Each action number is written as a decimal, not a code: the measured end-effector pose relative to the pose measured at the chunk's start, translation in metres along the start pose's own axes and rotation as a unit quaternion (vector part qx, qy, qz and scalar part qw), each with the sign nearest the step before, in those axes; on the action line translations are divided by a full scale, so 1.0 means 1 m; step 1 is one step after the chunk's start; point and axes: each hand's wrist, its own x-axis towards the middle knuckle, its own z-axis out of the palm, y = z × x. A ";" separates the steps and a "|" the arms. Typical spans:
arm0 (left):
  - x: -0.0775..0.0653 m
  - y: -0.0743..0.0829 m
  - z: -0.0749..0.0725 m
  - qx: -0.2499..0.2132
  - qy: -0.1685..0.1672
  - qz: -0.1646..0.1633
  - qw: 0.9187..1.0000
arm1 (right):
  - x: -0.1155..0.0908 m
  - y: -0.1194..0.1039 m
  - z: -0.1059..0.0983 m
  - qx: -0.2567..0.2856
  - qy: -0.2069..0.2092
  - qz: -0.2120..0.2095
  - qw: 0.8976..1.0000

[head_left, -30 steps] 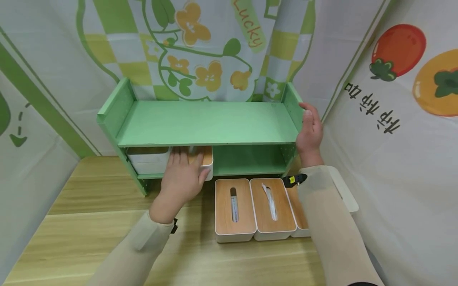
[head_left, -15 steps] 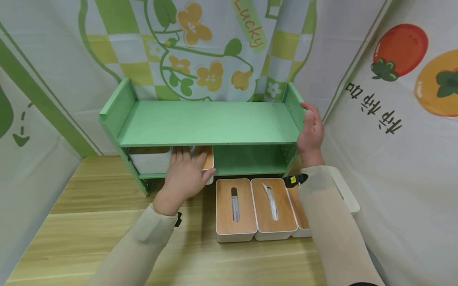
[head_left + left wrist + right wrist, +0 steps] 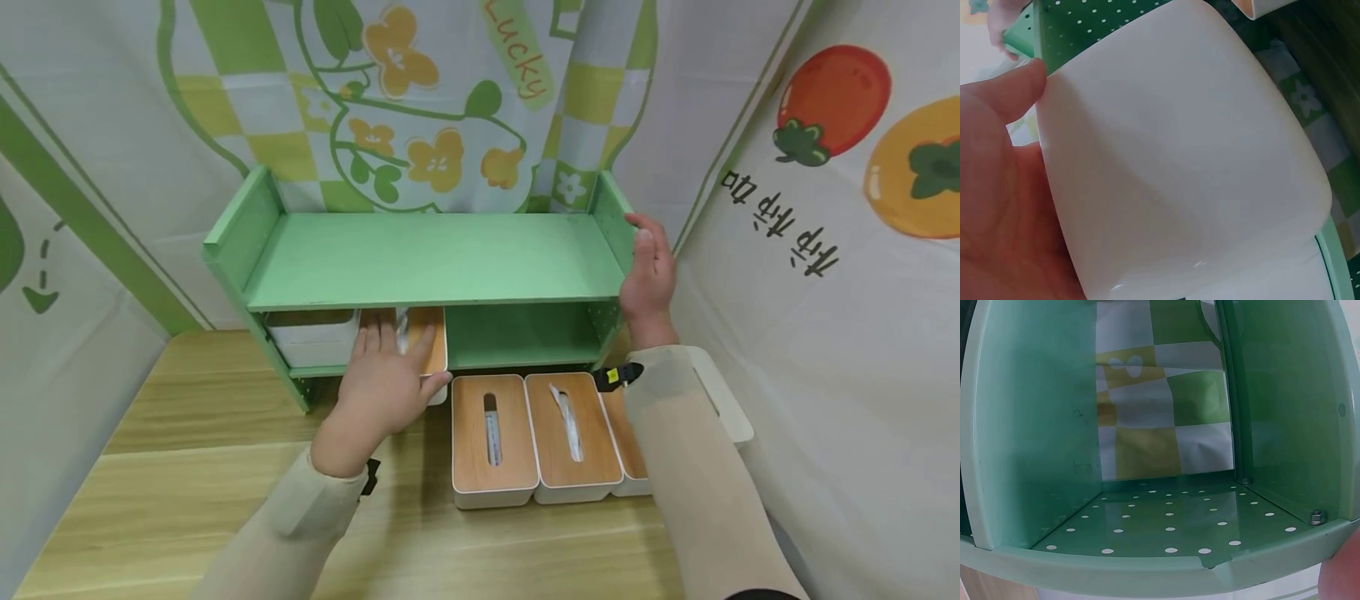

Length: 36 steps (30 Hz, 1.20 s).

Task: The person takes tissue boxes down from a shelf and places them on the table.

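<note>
On the lower tier of a green shelf (image 3: 435, 254), a white tissue box (image 3: 433, 354) with a wood-look lid juts out past the front edge. My left hand (image 3: 382, 387) lies over its lid with straight, spread fingers, the thumb along the right side. In the left wrist view the box's smooth white end (image 3: 1185, 150) fills the middle, the thumb (image 3: 1019, 90) at its edge. At the shelf's right end, my right hand (image 3: 648, 279) grips the side panel near its top corner. The right wrist view looks into the shelf's perforated side panel (image 3: 1169, 530).
Another white box (image 3: 315, 340) sits at the lower tier's left end. Three lidded tissue boxes (image 3: 472, 433) stand side by side on the wooden table (image 3: 187, 483), the third partly behind my right sleeve. A pale rounded object (image 3: 723, 400) lies beyond that sleeve. Printed cloth surrounds the shelf.
The tissue box under my left hand has slid forward out of the shelf, showing more of its lid. My left hand has come toward me slightly. My right hand stays on the side panel.
</note>
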 end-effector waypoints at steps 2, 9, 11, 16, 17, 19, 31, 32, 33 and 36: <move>-0.003 0.000 -0.001 -0.004 0.002 0.000 1.000 | 0.000 0.000 0.000 -0.002 0.000 0.002 1.000; -0.019 -0.008 0.004 -0.082 0.053 -0.027 0.995 | 0.002 0.007 0.000 -0.004 -0.009 -0.007 1.000; -0.027 -0.012 0.005 -0.111 0.089 -0.048 0.989 | 0.002 0.009 0.000 -0.003 -0.010 -0.008 1.000; -0.042 -0.026 0.007 -0.180 0.169 -0.098 0.964 | 0.002 0.010 0.000 -0.007 -0.005 -0.006 1.000; -0.044 -0.029 0.007 -0.191 0.173 -0.109 0.960 | 0.002 0.010 0.000 -0.007 -0.005 -0.006 1.000; -0.047 -0.036 0.008 -0.219 0.159 -0.133 0.954 | 0.002 0.009 0.000 -0.007 -0.006 -0.006 1.000; -0.038 -0.063 0.037 -0.614 -0.054 -0.171 0.768 | -0.001 0.001 -0.001 -0.009 -0.009 -0.004 1.000; -0.037 -0.063 0.039 -0.635 -0.054 -0.173 0.751 | -0.002 -0.003 -0.001 -0.009 -0.009 -0.001 1.000; -0.036 -0.063 0.040 -0.653 -0.051 -0.174 0.735 | -0.003 -0.006 -0.001 -0.009 -0.009 0.002 1.000; -0.036 -0.063 0.043 -0.686 -0.041 -0.171 0.706 | -0.003 -0.008 0.000 -0.007 -0.007 0.002 1.000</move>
